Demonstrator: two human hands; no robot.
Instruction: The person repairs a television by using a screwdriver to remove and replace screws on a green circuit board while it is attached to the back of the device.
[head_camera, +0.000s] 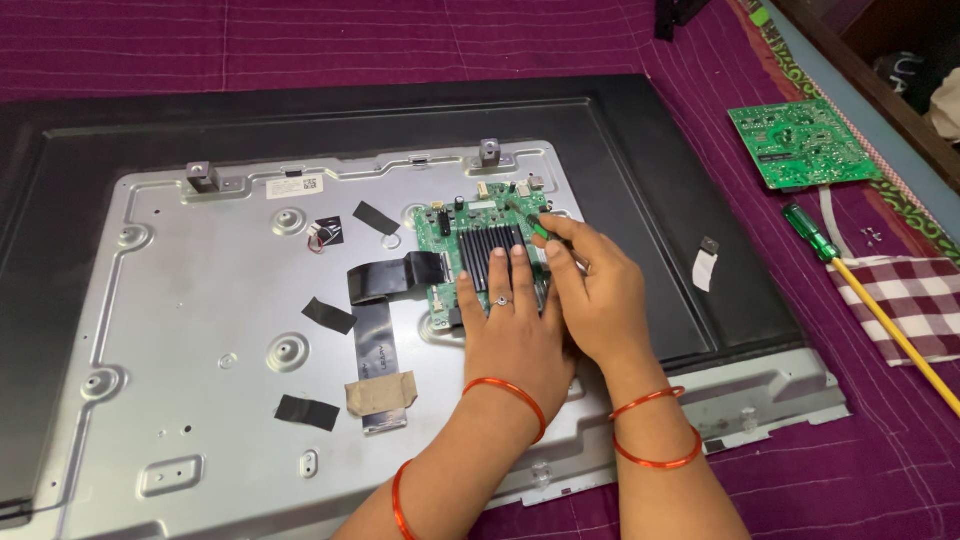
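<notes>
Bare forearms, thin red-orange bangles on both wrists, 1 finger ring on left hand (510, 320).

Single head-worn view, looking steeply down.
The metal back panel (250, 340) is seen close, from its near edge.

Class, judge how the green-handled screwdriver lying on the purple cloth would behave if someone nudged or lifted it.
The screwdriver has a rounded handle and long yellow shaft, so it would probably roll sideways, though the soft cloth may slow it. It looks rigid. Its thick handle likely makes that end heavier.
</notes>
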